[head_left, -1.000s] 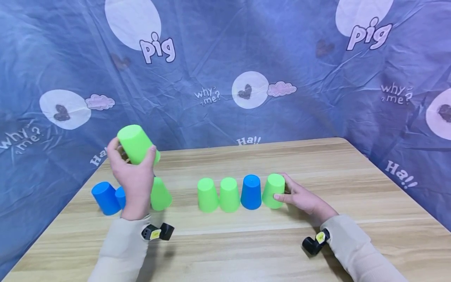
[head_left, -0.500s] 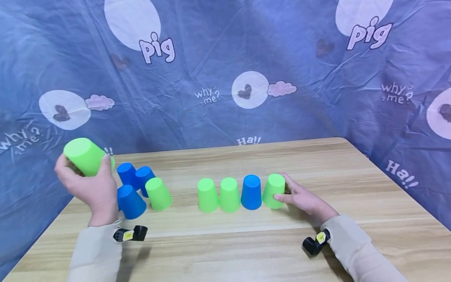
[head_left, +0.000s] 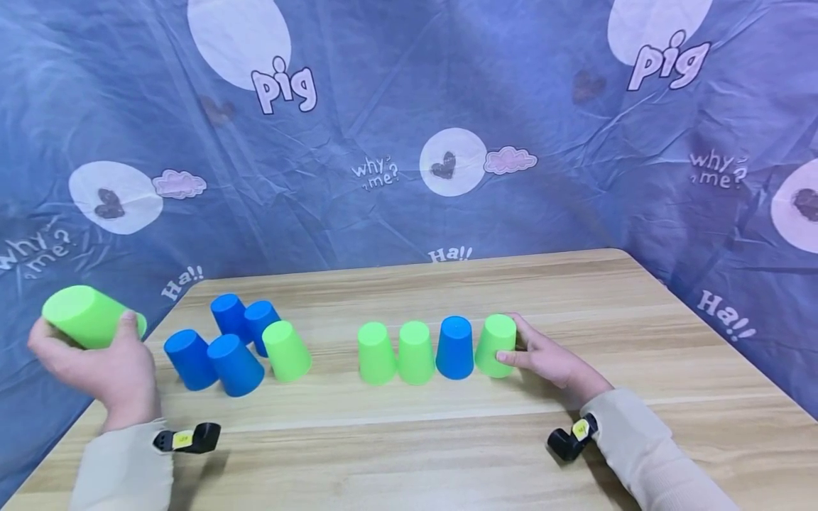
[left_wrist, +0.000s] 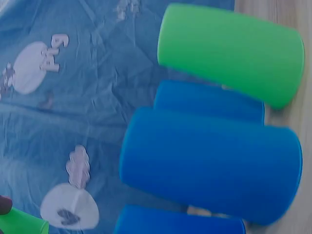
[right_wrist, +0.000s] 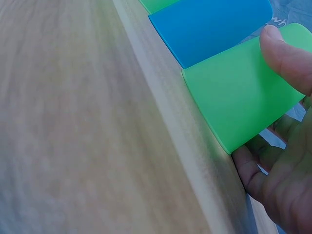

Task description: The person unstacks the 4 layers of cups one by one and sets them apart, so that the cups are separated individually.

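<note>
My left hand (head_left: 105, 376) grips a tilted green cup (head_left: 92, 318) in the air, past the left side of the table. Only a bit of this cup (left_wrist: 19, 223) shows in the left wrist view's lower corner. My right hand (head_left: 549, 360) holds the green cup (head_left: 493, 348) at the right end of a row, thumb across its front. That cup (right_wrist: 239, 92) stands upside down on the table. Beside it in the row come a blue cup (head_left: 456, 348) and two green cups, one in the middle (head_left: 415, 355) and one at the left end (head_left: 376, 355).
Several blue cups stand upside down at the table's left, including a front one (head_left: 235, 365) and a rear one (head_left: 228, 316). A green cup (head_left: 286, 353) stands to their right. Patterned blue cloth (head_left: 383, 85) hangs behind the wooden table (head_left: 409, 447).
My left hand has carried its green cup left and downward, from above the left cups to beyond them, uncovering the blue cups. My right hand and the row stay still.
</note>
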`<control>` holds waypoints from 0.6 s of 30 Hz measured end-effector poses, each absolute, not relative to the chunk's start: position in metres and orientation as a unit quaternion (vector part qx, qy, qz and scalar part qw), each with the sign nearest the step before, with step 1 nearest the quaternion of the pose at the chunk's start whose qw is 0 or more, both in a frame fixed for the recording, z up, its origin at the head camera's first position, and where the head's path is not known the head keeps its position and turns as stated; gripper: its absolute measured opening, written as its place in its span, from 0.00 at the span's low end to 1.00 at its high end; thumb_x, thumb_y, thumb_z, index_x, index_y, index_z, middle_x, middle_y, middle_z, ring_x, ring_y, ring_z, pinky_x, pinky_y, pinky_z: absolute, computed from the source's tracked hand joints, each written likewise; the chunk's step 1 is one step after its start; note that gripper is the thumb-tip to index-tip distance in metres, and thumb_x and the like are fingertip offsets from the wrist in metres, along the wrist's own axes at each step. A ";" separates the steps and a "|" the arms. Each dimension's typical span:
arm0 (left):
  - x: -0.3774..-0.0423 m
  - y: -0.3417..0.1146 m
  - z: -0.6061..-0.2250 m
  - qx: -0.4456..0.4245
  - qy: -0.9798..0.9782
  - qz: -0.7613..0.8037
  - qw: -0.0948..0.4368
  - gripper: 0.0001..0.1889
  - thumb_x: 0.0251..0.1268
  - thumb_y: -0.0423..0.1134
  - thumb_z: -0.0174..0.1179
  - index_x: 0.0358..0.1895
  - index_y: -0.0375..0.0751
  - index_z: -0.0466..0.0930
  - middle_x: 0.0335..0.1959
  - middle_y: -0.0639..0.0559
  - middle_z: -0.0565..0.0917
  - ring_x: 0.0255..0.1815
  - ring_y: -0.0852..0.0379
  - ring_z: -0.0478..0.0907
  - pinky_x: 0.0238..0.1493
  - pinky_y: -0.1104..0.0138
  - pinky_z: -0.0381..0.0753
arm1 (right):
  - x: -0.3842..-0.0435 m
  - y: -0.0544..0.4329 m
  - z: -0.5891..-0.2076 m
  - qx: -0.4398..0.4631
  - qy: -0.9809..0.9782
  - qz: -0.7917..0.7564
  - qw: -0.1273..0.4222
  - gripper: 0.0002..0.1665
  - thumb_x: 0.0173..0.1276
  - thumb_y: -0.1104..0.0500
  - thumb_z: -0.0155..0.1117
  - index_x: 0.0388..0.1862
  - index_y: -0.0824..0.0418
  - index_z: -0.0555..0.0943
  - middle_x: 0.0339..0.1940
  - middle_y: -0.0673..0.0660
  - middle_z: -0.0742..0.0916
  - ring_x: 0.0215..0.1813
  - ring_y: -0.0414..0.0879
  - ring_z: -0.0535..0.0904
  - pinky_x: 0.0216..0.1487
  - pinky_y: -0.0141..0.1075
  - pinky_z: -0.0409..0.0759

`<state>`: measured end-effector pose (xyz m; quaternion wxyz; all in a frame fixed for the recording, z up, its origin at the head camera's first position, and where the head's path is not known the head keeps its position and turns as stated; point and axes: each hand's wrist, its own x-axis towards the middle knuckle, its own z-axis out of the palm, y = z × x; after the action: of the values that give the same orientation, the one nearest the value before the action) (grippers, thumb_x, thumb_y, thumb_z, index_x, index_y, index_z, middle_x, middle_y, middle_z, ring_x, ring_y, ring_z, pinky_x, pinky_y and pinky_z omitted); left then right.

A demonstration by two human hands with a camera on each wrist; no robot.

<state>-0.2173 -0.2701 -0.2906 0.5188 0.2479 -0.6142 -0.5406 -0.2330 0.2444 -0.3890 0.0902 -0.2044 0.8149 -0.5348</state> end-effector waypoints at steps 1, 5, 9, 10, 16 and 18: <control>-0.218 -0.275 -0.292 0.254 -0.610 -0.543 0.518 0.32 0.54 0.28 0.62 0.61 0.55 0.61 0.60 0.59 0.64 0.60 0.67 0.59 0.59 0.78 0.58 | -0.233 0.244 -0.389 -0.205 0.815 -0.535 0.091 0.37 0.65 0.57 0.59 0.67 0.62 0.54 0.56 0.63 0.73 0.64 0.62 0.61 0.64 0.66 0.47; -0.223 -0.290 -0.301 0.268 -0.598 -0.560 0.507 0.32 0.53 0.27 0.62 0.60 0.55 0.62 0.60 0.59 0.65 0.60 0.68 0.60 0.60 0.78 0.58 | -0.233 0.244 -0.388 -0.209 0.811 -0.539 0.094 0.36 0.65 0.58 0.59 0.66 0.63 0.54 0.54 0.63 0.75 0.61 0.58 0.65 0.65 0.65 0.50; -0.224 -0.300 -0.313 0.295 -0.599 -0.574 0.474 0.33 0.54 0.27 0.61 0.60 0.57 0.61 0.61 0.61 0.64 0.61 0.68 0.59 0.64 0.74 0.57 | -0.234 0.244 -0.387 -0.214 0.809 -0.539 0.101 0.36 0.66 0.58 0.58 0.66 0.63 0.53 0.54 0.64 0.75 0.61 0.58 0.65 0.64 0.65 0.50; -0.224 -0.302 -0.316 0.303 -0.603 -0.574 0.463 0.33 0.54 0.27 0.61 0.61 0.57 0.61 0.62 0.61 0.63 0.61 0.68 0.59 0.64 0.74 0.56 | -0.234 0.244 -0.387 -0.213 0.809 -0.538 0.102 0.36 0.66 0.58 0.58 0.66 0.63 0.54 0.54 0.63 0.75 0.61 0.58 0.65 0.65 0.65 0.49; -0.226 -0.315 -0.327 0.352 -0.643 -0.569 0.373 0.37 0.54 0.32 0.63 0.64 0.61 0.56 0.67 0.60 0.61 0.66 0.64 0.56 0.68 0.71 0.54 | -0.234 0.245 -0.388 -0.211 0.811 -0.537 0.098 0.37 0.65 0.58 0.59 0.67 0.64 0.53 0.54 0.64 0.74 0.61 0.58 0.65 0.65 0.64 0.50; -0.227 -0.319 -0.330 0.364 -0.662 -0.566 0.331 0.39 0.55 0.34 0.63 0.66 0.61 0.52 0.70 0.58 0.58 0.68 0.62 0.53 0.70 0.68 0.52 | -0.234 0.245 -0.389 -0.211 0.810 -0.538 0.097 0.37 0.65 0.58 0.59 0.67 0.63 0.53 0.54 0.64 0.74 0.61 0.59 0.65 0.65 0.65 0.50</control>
<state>-0.2266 -0.3189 -0.3295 0.3307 0.3638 -0.6615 -0.5663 -0.2339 0.2452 -0.3891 0.0966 -0.2111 0.8104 -0.5379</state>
